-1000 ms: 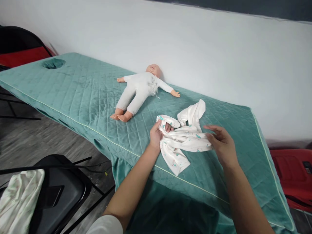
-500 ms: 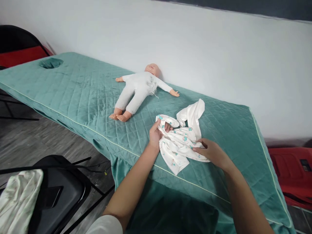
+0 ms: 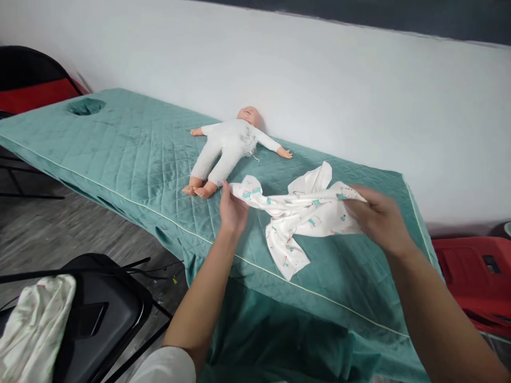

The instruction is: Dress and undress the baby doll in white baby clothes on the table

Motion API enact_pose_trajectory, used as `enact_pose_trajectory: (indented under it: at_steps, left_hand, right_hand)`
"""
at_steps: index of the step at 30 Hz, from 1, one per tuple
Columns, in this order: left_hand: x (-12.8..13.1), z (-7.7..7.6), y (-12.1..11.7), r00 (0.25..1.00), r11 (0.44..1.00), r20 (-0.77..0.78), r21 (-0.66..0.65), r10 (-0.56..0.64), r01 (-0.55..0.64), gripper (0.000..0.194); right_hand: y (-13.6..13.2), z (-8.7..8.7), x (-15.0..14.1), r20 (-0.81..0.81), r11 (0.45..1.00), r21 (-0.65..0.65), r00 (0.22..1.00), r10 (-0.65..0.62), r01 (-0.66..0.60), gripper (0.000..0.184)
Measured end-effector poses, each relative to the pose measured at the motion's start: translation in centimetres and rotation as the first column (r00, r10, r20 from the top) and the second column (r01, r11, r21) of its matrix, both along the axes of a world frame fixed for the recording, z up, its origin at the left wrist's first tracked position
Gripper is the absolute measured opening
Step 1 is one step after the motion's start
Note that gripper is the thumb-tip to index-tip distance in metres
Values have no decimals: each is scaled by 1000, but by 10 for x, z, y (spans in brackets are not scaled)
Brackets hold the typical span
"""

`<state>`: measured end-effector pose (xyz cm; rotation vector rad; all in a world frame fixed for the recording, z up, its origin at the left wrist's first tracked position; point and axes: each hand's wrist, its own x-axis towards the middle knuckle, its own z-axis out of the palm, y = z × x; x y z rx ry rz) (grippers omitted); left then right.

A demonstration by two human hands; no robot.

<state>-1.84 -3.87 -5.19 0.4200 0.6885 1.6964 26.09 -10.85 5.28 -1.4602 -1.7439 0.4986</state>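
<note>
My left hand (image 3: 232, 208) and my right hand (image 3: 377, 215) each pinch an end of a white baby garment (image 3: 303, 213) with small teal prints and hold it stretched above the teal quilted bed (image 3: 131, 159). One loose part of the garment hangs down and rests on the cover near the front edge. A baby doll (image 3: 227, 149) in a white suit lies on its back by the wall, arms spread, its feet close to my left hand.
A black folding chair (image 3: 104, 314) stands at lower left with a pale printed cloth (image 3: 32, 330) draped over it. Red seats show at far left (image 3: 32, 93) and far right (image 3: 471, 276). A white wall runs behind the bed, whose face hole (image 3: 85, 106) lies at far left.
Both hands have lifted and moved apart, pulling the bunched garment off the cover and stretching it out. My right hand took hold of its right end and my left hand moved toward the doll's feet.
</note>
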Motion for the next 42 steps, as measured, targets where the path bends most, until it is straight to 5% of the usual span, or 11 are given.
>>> enact_pose_trajectory:
  at_steps: [4, 6, 9, 12, 17, 20, 25, 28, 30, 34, 42]
  left_hand:
    - [-8, 18, -4, 803, 912, -455, 58, 386, -406, 29]
    - [-1, 34, -18, 665, 870, -568, 236, 485, -433, 42]
    - [20, 56, -43, 619, 921, -711, 386, 334, -53, 53]
    - [47, 63, -62, 391, 874, -912, 291, 129, 389, 78]
    - [73, 44, -80, 56, 830, -994, -51, -98, 555, 54]
    - [68, 37, -80, 120, 847, -974, -101, -191, 522, 19]
    - [42, 42, -67, 556, 935, -817, 63, -153, 350, 12]
    - [40, 47, -67, 654, 924, -755, 210, -55, 321, 21]
    - [49, 47, -73, 672, 891, -739, 270, -51, 364, 26]
    - [75, 43, -91, 657, 825, -738, 267, -157, 498, 39]
    - [85, 39, -94, 415, 609, -858, 160, -304, 777, 54]
  right_hand:
    - [6, 39, -23, -9, 994, 82, 997, 73, -72, 18]
    - [6, 50, -35, -29, 989, 103, 994, 106, -103, 20]
    - [6, 60, -52, -70, 979, 149, 987, 148, -136, 24]
    - [3, 66, -66, -137, 967, 217, 976, 168, -136, 27]
    - [-6, 77, -74, -273, 943, 334, 959, 78, 18, 32]
    - [-9, 81, -53, -294, 903, 397, 955, -45, 165, 37]
    - [-5, 55, 6, -11, 919, 126, 927, -376, 374, 28]
    - [-8, 20, 19, 262, 963, -103, 941, -216, 250, 46]
    - [-17, -4, 10, 163, 988, -154, 986, 39, -13, 71]
    - [-45, -43, -30, -164, 849, -307, 903, 397, -429, 86]
    - [-70, -73, -21, -253, 987, -158, 966, -55, 15, 37]
